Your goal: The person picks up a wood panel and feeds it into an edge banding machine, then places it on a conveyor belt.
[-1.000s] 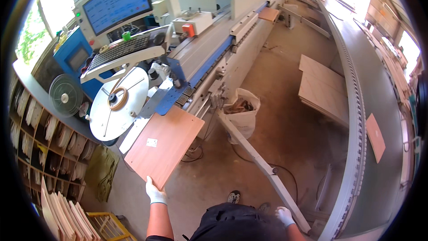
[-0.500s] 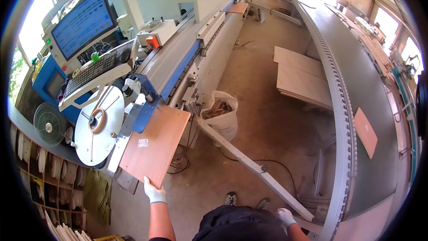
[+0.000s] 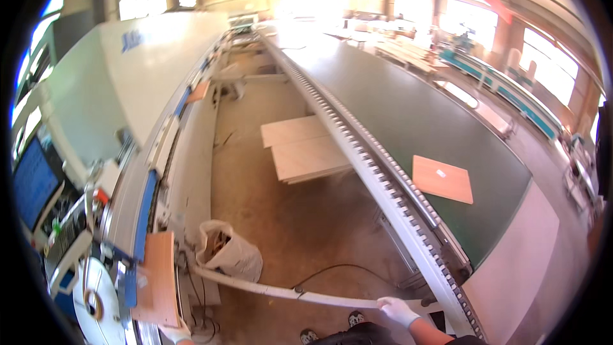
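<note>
My left hand [image 3: 175, 333], in a white glove, sits at the lower left with its fingers closed on the near corner of a reddish-brown wood panel [image 3: 156, 281]. The panel lies flat at the near end of the long edge-banding machine [image 3: 167, 153], beside a blue guide piece, with a small pale label on its top. My right hand [image 3: 397, 311], also gloved, hangs by the pale bar [image 3: 300, 296]. It holds nothing, its fingers loosely stretched. A second reddish-brown panel [image 3: 447, 181] with a label rests on the dark green conveyor belt [image 3: 383, 115] to the right.
A white sack [image 3: 239, 259] of scraps stands on the floor beside the machine. Pale boards [image 3: 310, 156] are stacked beside the conveyor's toothed rail [image 3: 389, 195]. A reel of edge tape [image 3: 96, 303] and a monitor [image 3: 35, 182] are at left. A cable [image 3: 345, 266] crosses the floor.
The view has swung right and up, bringing the conveyor and its panel toward the middle. My left hand stays at the first panel's corner; my right hand now reaches farther forward near the bar.
</note>
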`<state>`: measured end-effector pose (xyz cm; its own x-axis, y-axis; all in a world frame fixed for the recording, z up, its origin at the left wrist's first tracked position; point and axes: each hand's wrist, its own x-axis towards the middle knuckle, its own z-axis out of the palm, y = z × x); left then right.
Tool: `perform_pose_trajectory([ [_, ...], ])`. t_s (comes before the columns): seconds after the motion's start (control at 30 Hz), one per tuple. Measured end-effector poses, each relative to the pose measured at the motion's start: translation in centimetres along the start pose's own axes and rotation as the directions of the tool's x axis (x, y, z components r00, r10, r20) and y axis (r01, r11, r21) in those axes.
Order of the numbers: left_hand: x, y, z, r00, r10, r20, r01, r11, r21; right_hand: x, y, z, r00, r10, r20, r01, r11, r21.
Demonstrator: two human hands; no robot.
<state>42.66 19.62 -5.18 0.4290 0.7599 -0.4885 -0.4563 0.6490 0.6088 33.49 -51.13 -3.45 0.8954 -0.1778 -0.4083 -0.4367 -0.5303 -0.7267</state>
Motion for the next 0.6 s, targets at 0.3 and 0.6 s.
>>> perform_pose_trajectory([
  [0.3,-17.4,-21.1,-9.5,0.651,-0.735,-0.191,0.515,0.242,0.823,-2.2,-0.1,-18.1,0.774,0.096,-0.626,0.475,0.565,0.675],
  [0.6,-30.6,-34.3,-4.1,-0.215,-0.960,0.178,-0.974,0.223,0.026,-3.5,20.7,-26.2,0.500,0.578,-0.645,0.485,0.430,0.761],
])
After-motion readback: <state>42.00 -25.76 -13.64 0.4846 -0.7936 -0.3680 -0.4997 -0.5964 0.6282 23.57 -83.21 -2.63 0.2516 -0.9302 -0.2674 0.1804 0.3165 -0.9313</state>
